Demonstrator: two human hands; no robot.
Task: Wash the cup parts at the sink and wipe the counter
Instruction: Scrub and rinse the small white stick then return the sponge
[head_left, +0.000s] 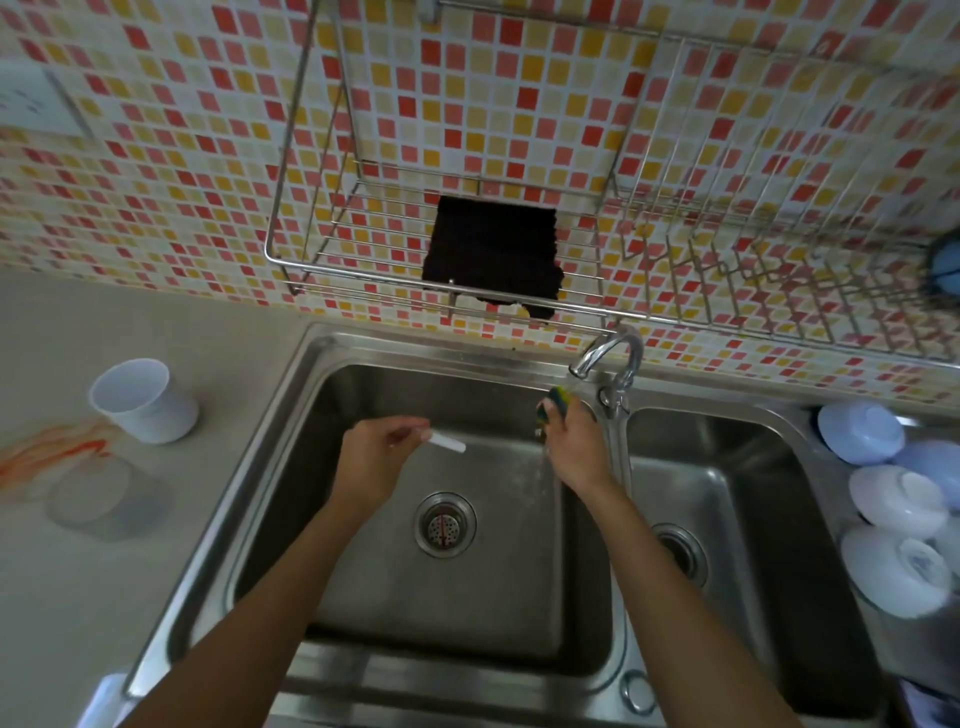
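Note:
Over the left basin of the steel sink (332, 395), my left hand (376, 452) pinches a short white straw (447, 442) by one end. My right hand (574, 444) grips a yellow-green sponge (555, 401) under the faucet (608, 353), and water runs down past it. A white cup (143, 400) stands on the counter (104, 597) to the left. A clear lid (91, 499) lies in front of it. An orange stain (52, 452) is smeared on the counter beside the cup.
A wire rack (363, 270) hangs on the tiled wall above the sink, with a dark cloth (493, 254) on it. A dish rack (779, 270) extends to the right. Several pale bowls (893, 499) lie upside down right of the right basin (727, 519).

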